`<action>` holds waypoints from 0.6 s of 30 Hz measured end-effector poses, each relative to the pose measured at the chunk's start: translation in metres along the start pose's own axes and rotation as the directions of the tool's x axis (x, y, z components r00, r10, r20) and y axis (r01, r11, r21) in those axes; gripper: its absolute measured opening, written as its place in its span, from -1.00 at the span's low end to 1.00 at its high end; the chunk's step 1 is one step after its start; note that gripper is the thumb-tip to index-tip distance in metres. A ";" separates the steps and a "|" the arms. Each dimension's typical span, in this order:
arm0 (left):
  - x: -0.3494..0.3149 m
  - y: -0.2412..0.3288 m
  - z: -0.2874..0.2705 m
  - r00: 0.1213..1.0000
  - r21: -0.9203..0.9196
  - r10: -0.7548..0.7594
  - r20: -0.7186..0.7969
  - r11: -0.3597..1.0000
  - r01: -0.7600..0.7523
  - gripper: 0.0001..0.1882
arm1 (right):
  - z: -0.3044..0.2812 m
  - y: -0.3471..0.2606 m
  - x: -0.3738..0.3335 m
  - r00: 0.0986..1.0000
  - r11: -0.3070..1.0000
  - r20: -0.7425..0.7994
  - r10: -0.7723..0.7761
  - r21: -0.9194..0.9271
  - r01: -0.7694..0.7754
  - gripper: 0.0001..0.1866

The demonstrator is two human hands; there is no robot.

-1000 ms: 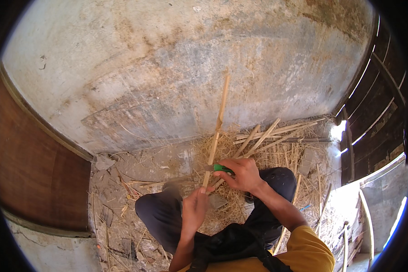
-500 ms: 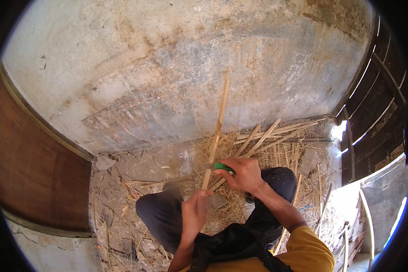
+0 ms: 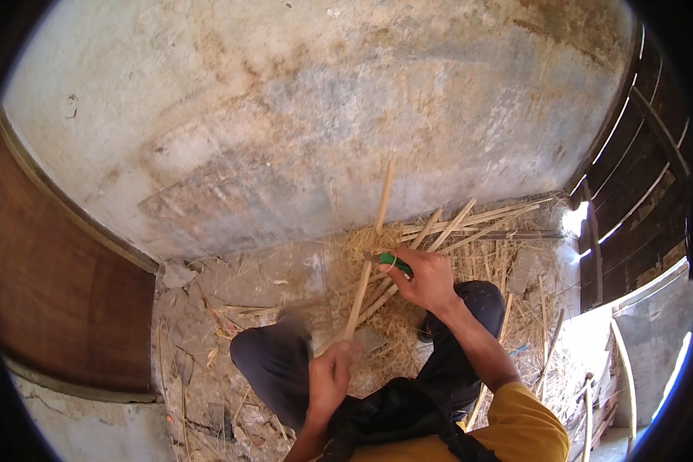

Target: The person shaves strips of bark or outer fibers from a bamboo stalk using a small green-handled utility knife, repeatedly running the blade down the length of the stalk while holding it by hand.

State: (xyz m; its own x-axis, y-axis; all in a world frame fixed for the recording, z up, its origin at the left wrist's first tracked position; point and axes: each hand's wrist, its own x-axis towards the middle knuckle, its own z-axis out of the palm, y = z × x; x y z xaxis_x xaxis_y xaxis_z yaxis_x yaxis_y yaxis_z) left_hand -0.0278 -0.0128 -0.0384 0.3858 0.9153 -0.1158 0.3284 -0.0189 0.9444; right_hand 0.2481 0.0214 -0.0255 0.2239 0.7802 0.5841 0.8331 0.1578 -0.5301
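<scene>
My left hand [image 3: 331, 377] is closed round the near end of a long, pale bamboo strip [image 3: 359, 299], which slants up and away toward the wall. In my right hand [image 3: 425, 279] is a knife with a green handle [image 3: 396, 264]. Its short blade [image 3: 373, 256] lies against the strip, roughly midway along it. The left fingers are slightly blurred.
Curly shavings [image 3: 396, 331] cover the floor between my knees. Several loose strips [image 3: 470, 223] lie in a pile by the stained wall [image 3: 346, 138]. A brown wooden panel [image 3: 69, 285] stands on the left, dark slatted boards [image 3: 631, 192] on the right.
The strip has been drawn back toward me with my left hand, its far end now lower. My right hand and the knife have shifted slightly away from me along it.
</scene>
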 end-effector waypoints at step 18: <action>0.002 0.014 -0.005 0.979 0.174 0.201 -0.037 0.966 -0.191 -0.67 | -0.002 -0.004 -0.002 0.999 0.999 0.004 0.032 -0.035 -0.031 -0.69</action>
State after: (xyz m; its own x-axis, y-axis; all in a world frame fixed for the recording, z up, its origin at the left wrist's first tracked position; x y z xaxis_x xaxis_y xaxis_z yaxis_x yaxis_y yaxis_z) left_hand -0.0267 -0.0090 -0.0240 0.4116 0.9072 0.0874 0.3930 -0.2632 0.8811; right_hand 0.2456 0.0183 -0.0234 0.2481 0.7871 0.5647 0.8428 0.1121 -0.5265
